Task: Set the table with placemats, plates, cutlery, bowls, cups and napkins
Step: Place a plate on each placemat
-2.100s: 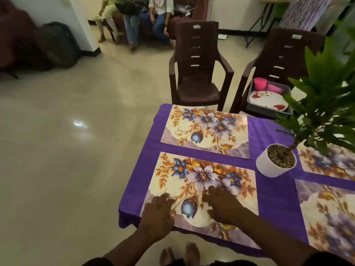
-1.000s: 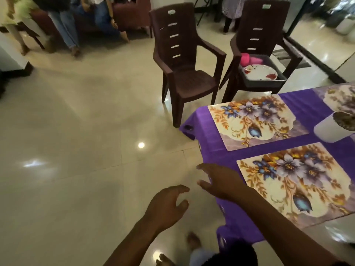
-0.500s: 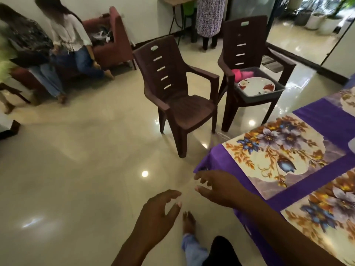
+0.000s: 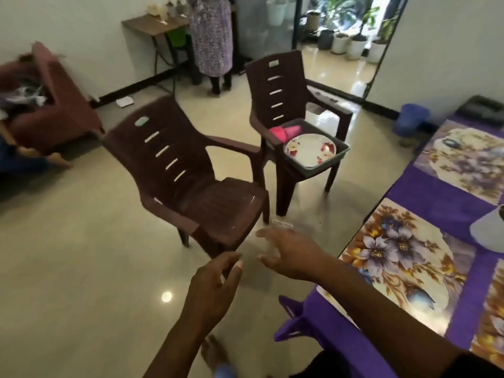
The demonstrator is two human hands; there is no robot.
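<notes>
grey bin (image 4: 342,151) w/ plate (image 4: 309,149), pink cups (image 4: 285,131)

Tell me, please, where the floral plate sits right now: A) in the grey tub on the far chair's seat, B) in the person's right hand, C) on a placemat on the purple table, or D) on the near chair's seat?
A: the floral plate lies in the grey tub on the far chair, beside the pink cups.

White pot (image 4: 488,236) and far placemat (image 4: 469,159) cut by right edge.
</notes>
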